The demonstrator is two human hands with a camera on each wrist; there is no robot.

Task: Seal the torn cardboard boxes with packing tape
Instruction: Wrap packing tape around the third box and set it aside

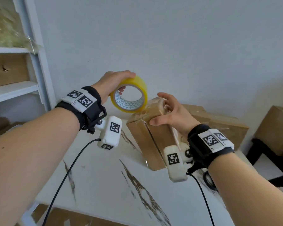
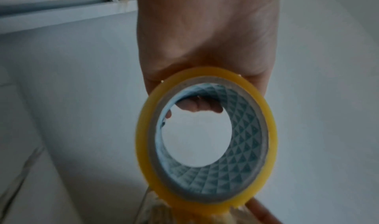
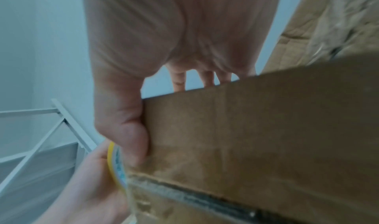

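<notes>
At far left we see a white shelf unit (image 1: pixel 34 66) against the wall, with crumpled clear plastic (image 1: pixel 6 30) on its upper shelf. Moving right, our left hand (image 1: pixel 111 84) holds the yellow tape roll (image 1: pixel 129 95) up in the air: the grip is closed around the roll, fingers over its outer face and fingertips (image 2: pixel 197 106) curled into the patterned core, as the left wrist view shows plainly. A stretch of clear tape (image 1: pixel 139 114) runs from the bottom of the roll down to the top of the small cardboard box (image 1: pixel 147 137), which stands tilted on the white marble worktop (image 1: pixel 104 185). Our right hand (image 1: pixel 171 115) has that box by its upper end, thumb pressed on the near face and fingers (image 3: pixel 178 81) spread over the far edge, so this grip is wide yet clamped on the cardboard. Behind the hand a larger cardboard box (image 1: pixel 222 126) lies on the worktop, touching or just beside the small one; we cannot tell which. At far right another brown box (image 1: pixel 276 128) sits on a dark chair (image 1: pixel 258 154).
</notes>
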